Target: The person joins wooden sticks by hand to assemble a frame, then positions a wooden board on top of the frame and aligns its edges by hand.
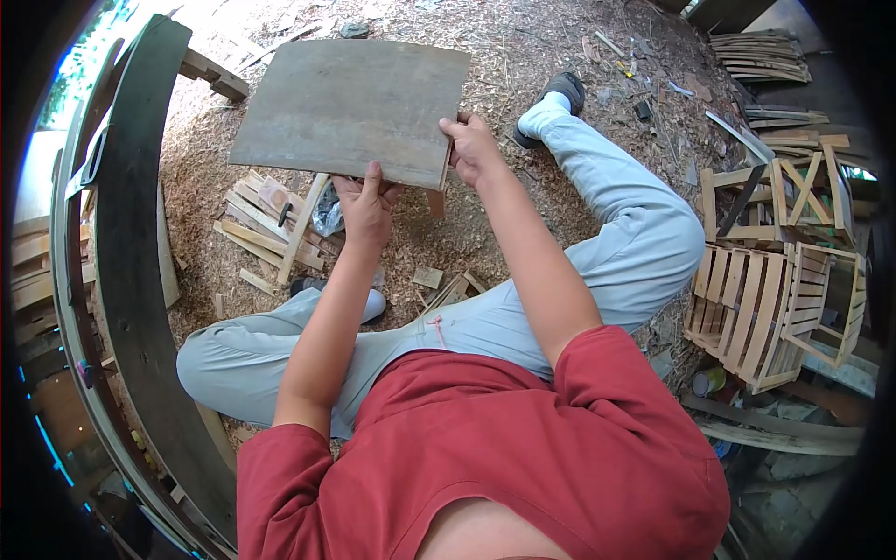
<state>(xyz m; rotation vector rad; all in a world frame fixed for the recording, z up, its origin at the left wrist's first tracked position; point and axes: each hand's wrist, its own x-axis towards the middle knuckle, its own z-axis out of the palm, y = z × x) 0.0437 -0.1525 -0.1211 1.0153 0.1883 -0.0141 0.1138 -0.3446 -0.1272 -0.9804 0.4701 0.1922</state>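
Observation:
A flat grey-brown wooden board is held up in front of me, over the ground. My left hand grips its near edge, with the thumb on top and the fingers underneath. At the right edge, my right hand closes on the board near its corner, thumb on the upper face. A short reddish-brown piece shows below the board's near right corner; whether it is joined to the board I cannot tell. Below and left of the board lies a pile of wooden slats, with a dark-handled tool on it.
Wood shavings cover the ground. Slatted wooden crates or small chairs stand at the right, under stacked curved slats. Long dark planks rise along my left side. A clear plastic bag lies by the slat pile.

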